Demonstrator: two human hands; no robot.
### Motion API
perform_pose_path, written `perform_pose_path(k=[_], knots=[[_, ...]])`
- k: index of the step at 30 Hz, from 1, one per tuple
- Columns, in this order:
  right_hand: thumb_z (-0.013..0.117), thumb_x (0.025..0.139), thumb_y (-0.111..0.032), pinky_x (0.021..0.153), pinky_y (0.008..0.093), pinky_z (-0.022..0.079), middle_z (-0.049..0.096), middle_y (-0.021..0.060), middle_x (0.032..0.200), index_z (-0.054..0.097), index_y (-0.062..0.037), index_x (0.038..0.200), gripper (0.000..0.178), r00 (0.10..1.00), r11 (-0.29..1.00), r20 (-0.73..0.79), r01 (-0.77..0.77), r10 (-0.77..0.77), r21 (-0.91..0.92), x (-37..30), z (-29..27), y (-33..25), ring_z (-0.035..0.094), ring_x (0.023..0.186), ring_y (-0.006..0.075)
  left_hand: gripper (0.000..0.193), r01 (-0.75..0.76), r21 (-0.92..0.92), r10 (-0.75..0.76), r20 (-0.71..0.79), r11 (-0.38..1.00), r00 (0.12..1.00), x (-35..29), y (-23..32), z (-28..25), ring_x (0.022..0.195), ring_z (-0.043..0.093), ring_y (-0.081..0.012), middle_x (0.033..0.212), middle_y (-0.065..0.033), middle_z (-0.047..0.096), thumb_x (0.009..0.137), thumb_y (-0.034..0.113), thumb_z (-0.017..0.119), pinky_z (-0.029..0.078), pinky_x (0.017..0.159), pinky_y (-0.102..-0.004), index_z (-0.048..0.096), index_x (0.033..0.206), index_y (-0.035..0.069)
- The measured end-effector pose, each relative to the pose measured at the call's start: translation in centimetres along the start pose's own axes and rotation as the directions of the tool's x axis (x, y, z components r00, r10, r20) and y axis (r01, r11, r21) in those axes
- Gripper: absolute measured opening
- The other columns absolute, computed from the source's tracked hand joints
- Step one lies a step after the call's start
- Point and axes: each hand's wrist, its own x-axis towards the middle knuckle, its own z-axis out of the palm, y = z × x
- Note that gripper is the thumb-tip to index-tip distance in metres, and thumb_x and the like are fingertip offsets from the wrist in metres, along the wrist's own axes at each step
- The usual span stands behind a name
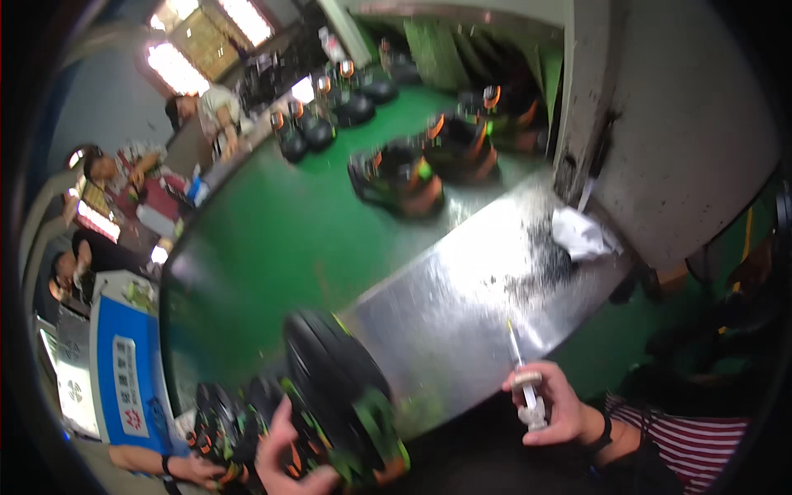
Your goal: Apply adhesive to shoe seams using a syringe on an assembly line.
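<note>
My right hand (551, 406) is closed around a syringe (528, 388) with a thin yellow-tipped needle pointing up and away from me. At the lower middle, a black and green shoe (338, 371) with orange accents stands tilted and partly blurred. My left hand (289, 458) is at its left side, the index finger and thumb around its lace area. Some of that grip is smeared by motion. Left of my hand, another person's hand (198, 470) with a dark wristband touches several similar shoes (223, 412).
A green conveyor belt (256, 239) carries rows of black shoes (396, 177). Beside it runs a metal ledge (462, 305) with dark smears and a crumpled white cloth (582, 235). A grey machine panel (685, 124) rises at right. Several people sit along the far left, near a blue-and-white box (132, 363).
</note>
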Motion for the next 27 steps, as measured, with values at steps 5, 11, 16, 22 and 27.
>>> perform_pose_path(k=[5,11,16,22,27], knots=[[0.086,0.062,-0.016,0.087,0.0296,0.042,0.047,0.0133,0.125,0.028,-0.0078,0.137,0.095,0.997,0.999,-0.083,0.000,0.004,0.040,-1.8,0.6,-0.6,0.048,0.100,0.0157,0.052,0.120,-0.290,-0.181,-0.195,0.949,0.964,1.9,-3.7,0.6,0.106,0.058,-0.0203,0.143,-0.0259,0.038,0.068,-0.002,0.061,0.045,0.093,-0.0315,0.049,0.119,0.001],[0.084,0.064,-0.016,0.088,0.0282,0.042,0.048,0.0126,0.124,0.025,-0.0061,0.140,0.097,0.995,0.999,-0.098,-0.023,0.019,-0.039,-1.4,-0.8,-1.1,0.048,0.103,0.0145,0.057,0.297,-0.138,-0.273,0.169,0.945,0.947,-1.7,-1.9,-0.2,0.121,0.051,-0.0349,0.140,-0.0352,0.035,0.065,0.013,0.077,0.040,0.102,-0.0405,0.050,0.114,0.002],[0.083,0.065,-0.015,0.085,0.0280,0.043,0.048,0.0131,0.122,0.024,-0.0047,0.141,0.097,0.976,0.979,-0.123,-0.190,0.180,-0.072,-1.5,-1.2,-2.4,0.049,0.094,0.0139,0.049,0.201,0.262,-0.298,0.414,0.944,0.860,-1.2,-0.1,0.5,0.125,0.047,-0.0379,0.137,-0.0292,0.044,0.068,0.010,0.075,0.038,0.102,-0.0435,0.057,0.112,0.001],[0.086,0.063,-0.038,0.085,0.0334,0.044,0.048,0.0191,0.117,0.030,-0.0030,0.136,0.099,0.997,0.965,0.024,-0.082,0.078,0.250,-1.7,0.3,-3.4,0.052,0.101,0.0242,0.047,0.131,0.315,-0.273,0.465,0.940,0.842,-0.5,-0.3,1.1,0.120,0.051,-0.0408,0.135,-0.0333,0.043,0.068,0.008,0.075,0.042,0.098,-0.0431,0.056,0.111,0.001],[0.078,0.068,-0.058,0.085,0.0384,0.041,0.053,0.0198,0.111,0.042,-0.0030,0.132,0.091,0.986,0.844,0.131,-0.155,0.102,0.514,1.6,1.7,-3.2,0.053,0.100,0.0275,0.049,0.048,0.323,-0.207,0.479,0.945,0.853,-0.4,-0.4,1.3,0.118,0.052,-0.0451,0.133,-0.0348,0.044,0.067,0.005,0.074,0.045,0.096,-0.0467,0.054,0.112,0.001]])
